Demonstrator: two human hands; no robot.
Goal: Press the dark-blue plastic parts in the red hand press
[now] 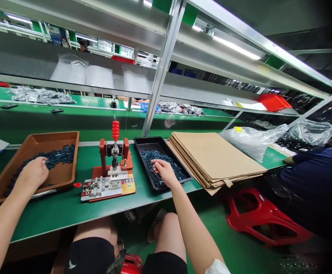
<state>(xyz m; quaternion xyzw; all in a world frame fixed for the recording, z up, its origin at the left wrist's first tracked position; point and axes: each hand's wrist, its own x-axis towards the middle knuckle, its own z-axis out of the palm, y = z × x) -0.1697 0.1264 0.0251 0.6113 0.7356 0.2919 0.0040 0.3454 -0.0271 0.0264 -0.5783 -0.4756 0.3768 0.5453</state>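
A green-topped workbench (pixel 51 217) runs across the view, with aluminium-framed shelving (pixel 166 64) set above it. A red plastic stool (pixel 257 217) is placed on the floor to the right of the bench, and a co-worker's navy sleeve (pixel 305 163) is seen beyond it. On the bench, a stack of flat cardboard sheets (pixel 217 156) is laid at the right, with a black tray (pixel 148 141) just beside it. A brown plastic tray (pixel 48 137) is placed at the left. Between the two trays, a red-handled toggle press (pixel 115 152) is mounted on a red base, so that it stands between the hands.

Dark blue-green moulded parts (pixel 59 156) are heaped in the brown tray, and more of the moulded parts (pixel 166 167) are spread in the black tray. The left hand (pixel 33 175) is laid open, palm down, on the heap in the brown tray, and no part is seen held. The right hand (pixel 162 171) is lowered onto the parts in the black tray, its fingers extended over them; whether a piece is pinched cannot be told.
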